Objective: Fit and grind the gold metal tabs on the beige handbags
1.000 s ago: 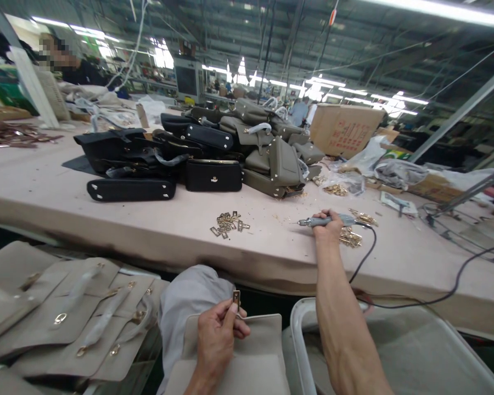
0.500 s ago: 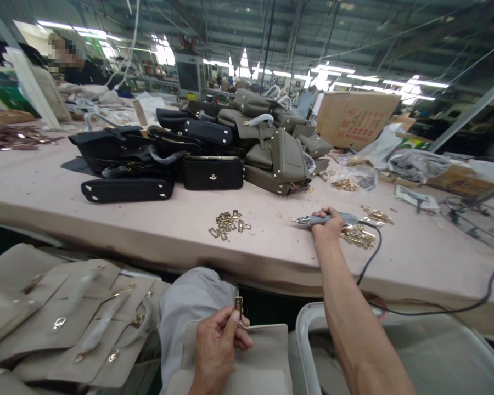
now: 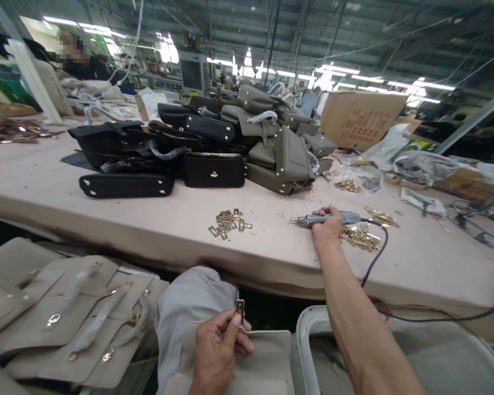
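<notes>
Fluorescent tubes (image 3: 341, 68) and dark steel roofing hang over a wide workshop, with a person in dark clothing (image 3: 88, 68) at the far left. Across the middle runs a long worktable (image 3: 156, 227) covered in pale pinkish material. Toward its back, black handbags (image 3: 214, 171) lie heaped against olive-grey handbags (image 3: 298, 159), with a cardboard box (image 3: 356, 122) behind them to the right. The right hand (image 3: 328, 224) is stretched out over the table, its fingers closed around the body of a grey electric screwdriver (image 3: 348, 218); the bit points left, near some tiny gold-coloured pieces (image 3: 284, 215), and a dark cord (image 3: 385, 247) curves away from the rear end. Just beside that hand is a pile of gold-coloured fittings (image 3: 362, 238). Farther left, near the front edge, small rectangular metal frames (image 3: 226, 220) lie in a loose heap. Low in the view, the left hand (image 3: 218, 351) pinches a small metal plate (image 3: 240, 311) between thumb and fingers, upright at the edge of a beige leather piece (image 3: 271, 351) on the person's lap. Beige bags (image 3: 45, 307) with wrapped handles are stacked to the left; to the right stands a white-rimmed bin (image 3: 302, 329), partly hidden by the right forearm.
</notes>
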